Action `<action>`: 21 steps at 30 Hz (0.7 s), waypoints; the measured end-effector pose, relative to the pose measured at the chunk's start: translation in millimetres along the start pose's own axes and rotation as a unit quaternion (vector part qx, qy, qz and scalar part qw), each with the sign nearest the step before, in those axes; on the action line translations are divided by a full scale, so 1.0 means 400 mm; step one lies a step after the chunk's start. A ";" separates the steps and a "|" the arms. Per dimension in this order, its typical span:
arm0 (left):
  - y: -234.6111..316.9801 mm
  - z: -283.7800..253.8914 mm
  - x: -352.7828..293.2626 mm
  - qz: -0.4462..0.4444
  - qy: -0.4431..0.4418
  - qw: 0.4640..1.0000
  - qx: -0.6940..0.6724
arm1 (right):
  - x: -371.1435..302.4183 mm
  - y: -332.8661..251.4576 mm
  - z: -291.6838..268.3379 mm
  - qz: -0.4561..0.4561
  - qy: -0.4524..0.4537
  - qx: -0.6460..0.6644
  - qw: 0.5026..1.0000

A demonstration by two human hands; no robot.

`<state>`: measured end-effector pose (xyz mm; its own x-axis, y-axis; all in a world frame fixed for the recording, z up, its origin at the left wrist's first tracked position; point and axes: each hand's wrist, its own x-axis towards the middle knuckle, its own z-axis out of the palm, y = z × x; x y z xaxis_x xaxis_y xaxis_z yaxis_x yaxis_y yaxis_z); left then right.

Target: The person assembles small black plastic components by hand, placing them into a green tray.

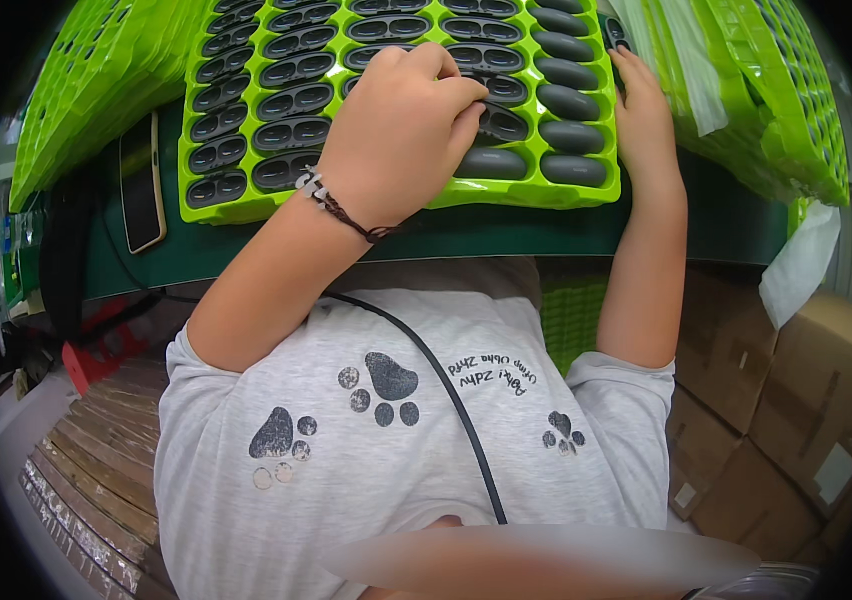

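Note:
A bright green molded tray point(401, 206) holds rows of dark oval earbud cases. The left columns show cases point(296, 134) with two wells facing up; the right column has smooth, rounded tops point(573, 133). My left hand point(401, 130) reaches over the middle of the tray, thumb and forefinger pinched at the end of a tilted earbud case point(504, 123). Its palm hides several slots. Along the tray's right edge lies my right hand point(646, 120), its fingertips closed against another dark earbud case point(614, 32), which is only partly visible.
Stacked green trays stand at the left point(86, 90) and right point(761, 110), the right stack with clear plastic sheeting point(691, 65). A phone point(143, 185) lies on the green table point(506, 232). A black cable point(426, 350) crosses my shirt. Cardboard boxes point(806, 400) stand at lower right.

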<state>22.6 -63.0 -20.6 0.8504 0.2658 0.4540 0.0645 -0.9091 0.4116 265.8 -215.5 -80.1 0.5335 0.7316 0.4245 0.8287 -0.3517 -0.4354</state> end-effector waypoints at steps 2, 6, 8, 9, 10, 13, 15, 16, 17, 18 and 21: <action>0.004 0.000 0.000 0.004 0.016 1.000 0.005 | 0.002 -0.004 -0.001 -0.010 0.001 0.006 1.000; 0.023 -0.033 -0.003 0.068 -0.022 0.997 -0.031 | -0.006 -0.045 -0.018 0.091 -0.025 0.019 0.995; 0.035 -0.032 -0.018 0.083 -0.066 0.994 -0.031 | -0.012 -0.053 -0.022 0.069 -0.014 0.016 0.997; 0.041 -0.031 -0.027 0.099 -0.109 0.989 -0.031 | -0.017 -0.056 -0.024 0.069 -0.015 0.016 0.997; 0.048 -0.030 -0.034 0.098 -0.109 0.989 -0.031 | -0.023 -0.059 -0.026 0.073 -0.024 0.014 0.997; 0.055 -0.026 -0.043 0.088 -0.093 0.992 -0.012 | -0.042 -0.074 -0.037 0.082 -0.031 -0.004 0.996; 0.055 -0.024 -0.047 0.089 -0.076 0.993 -0.033 | -0.059 -0.085 -0.048 0.085 -0.030 -0.019 0.996; 0.053 -0.020 -0.051 0.088 -0.076 0.993 -0.033 | -0.067 -0.089 -0.053 0.085 -0.031 -0.019 0.996; 0.050 -0.013 -0.055 0.089 -0.066 0.993 -0.043 | -0.075 -0.093 -0.058 0.085 -0.031 -0.019 0.996; 0.047 -0.010 -0.057 0.089 -0.057 0.993 -0.052 | -0.083 -0.100 -0.062 0.085 -0.031 -0.019 0.996; 0.047 -0.010 -0.059 0.079 -0.032 0.993 -0.083 | -0.107 -0.120 -0.075 0.118 -0.012 -0.011 0.993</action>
<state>1.7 -85.0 -20.3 0.8747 0.0985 0.4745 -0.1550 -0.8707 0.4667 208.2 -247.4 -53.4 0.7089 0.6412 0.2938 0.6851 -0.5269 -0.5030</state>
